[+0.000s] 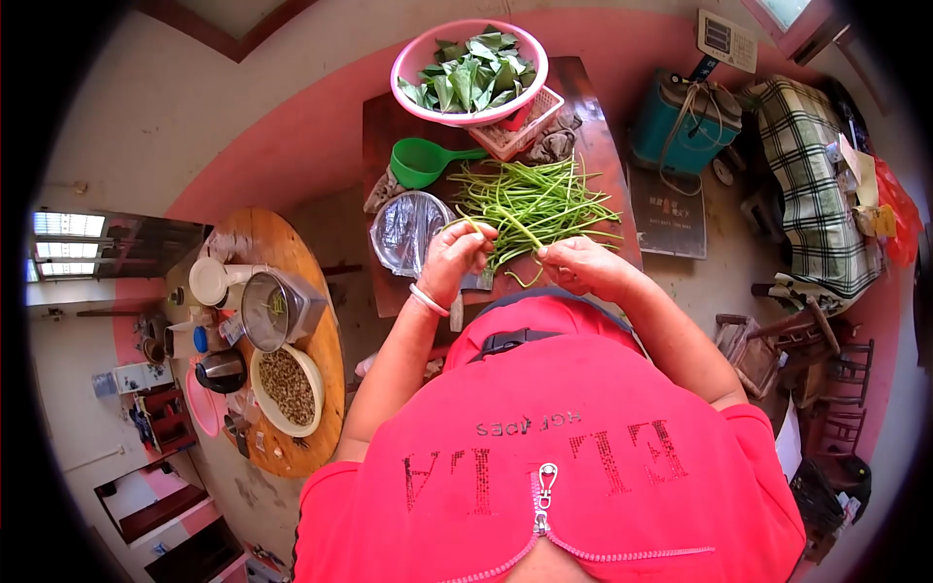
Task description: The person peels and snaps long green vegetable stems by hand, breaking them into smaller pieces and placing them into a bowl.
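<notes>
A loose heap of long thin green stems [569, 199] lies on the dark red table [603, 126] in front of me. My left hand [455, 255], with a pale bracelet at the wrist, is closed in a pinch on a short green stem at the heap's left side. My right hand [588, 265] pinches the end of another green stem [520, 228] between thumb and fingertips, at the near edge of the heap. Beside my left hand stands a bowl [398, 233] with clear plastic film over it. A green ladle [420, 162] lies just behind the bowl.
A pink basin [400, 73] of green leaves [476, 78] rests on a pink basket [520, 126] at the back. On the left, a wooden table [326, 360] carries a strainer [267, 311], a kettle [222, 371] and a pale basin [316, 418]. A teal scale [680, 126] stands right.
</notes>
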Demonstrator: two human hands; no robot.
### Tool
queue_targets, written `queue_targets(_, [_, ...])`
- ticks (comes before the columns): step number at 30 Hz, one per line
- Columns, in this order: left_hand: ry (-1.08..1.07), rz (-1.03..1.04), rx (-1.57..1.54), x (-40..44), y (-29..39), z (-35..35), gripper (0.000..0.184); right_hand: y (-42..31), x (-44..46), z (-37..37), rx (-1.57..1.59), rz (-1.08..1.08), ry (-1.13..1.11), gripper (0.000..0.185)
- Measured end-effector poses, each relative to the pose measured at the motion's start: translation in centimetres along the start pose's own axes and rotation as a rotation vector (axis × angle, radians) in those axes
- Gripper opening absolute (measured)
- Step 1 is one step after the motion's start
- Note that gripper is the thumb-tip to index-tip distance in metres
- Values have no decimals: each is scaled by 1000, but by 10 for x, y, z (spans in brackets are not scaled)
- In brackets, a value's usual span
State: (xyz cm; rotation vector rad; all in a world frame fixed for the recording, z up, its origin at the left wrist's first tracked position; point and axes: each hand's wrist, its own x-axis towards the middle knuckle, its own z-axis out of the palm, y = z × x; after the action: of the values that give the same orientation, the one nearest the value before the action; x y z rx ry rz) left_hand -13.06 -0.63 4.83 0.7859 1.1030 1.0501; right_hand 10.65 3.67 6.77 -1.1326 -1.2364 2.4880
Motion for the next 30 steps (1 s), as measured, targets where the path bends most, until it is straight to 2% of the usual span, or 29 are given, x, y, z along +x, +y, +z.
queue_targets(1, [-94, -2, -80, 0, -2, 5, 18, 1, 1, 1, 18, -5, -28, 36])
queue_targets(3, [-140, 35, -97, -1, -5, 18, 20, 1, 2, 3, 20, -24, -68, 36])
queue_targets(6, [-3, 109, 139, 0, -2, 36, 21, 3, 4, 7, 62, -17, -119, 35])
queue_targets(13, [162, 229, 181, 3, -9, 40, 11, 6, 5, 15, -14, -51, -23, 36])
queue_targets(15, [226, 611, 763, 3, -5, 38, 9, 3, 4, 20, -133, -65, 41, 36])
queue_targets(20, [200, 809, 1059, -4, 2, 40, 9, 1, 4, 21, -218, -37, 63, 34])
queue_targets(21, [198, 810, 1060, -5, 1, 35, 9, 1, 3, 20, -211, -10, 65, 34])
queue_targets(23, [122, 555, 870, -4, -4, 24, 10, 1, 1, 18, -202, -5, 81, 34])
queue_targets(24, [77, 336, 506, -3, -4, 25, 13, 1, 1, 17, -195, 3, 93, 34])
queue_targets(25, [23, 84, 272, -8, 2, 22, 15, 2, 2, 13, -197, 4, 92, 34])
queue_targets(28, [19, 138, 376, -8, -1, 15, 21, 4, 7, 8, -233, 17, 49, 35])
queue_targets(30, [-55, 211, 800, -9, 0, 8, 23, 1, 4, 10, -366, -40, 127, 36])
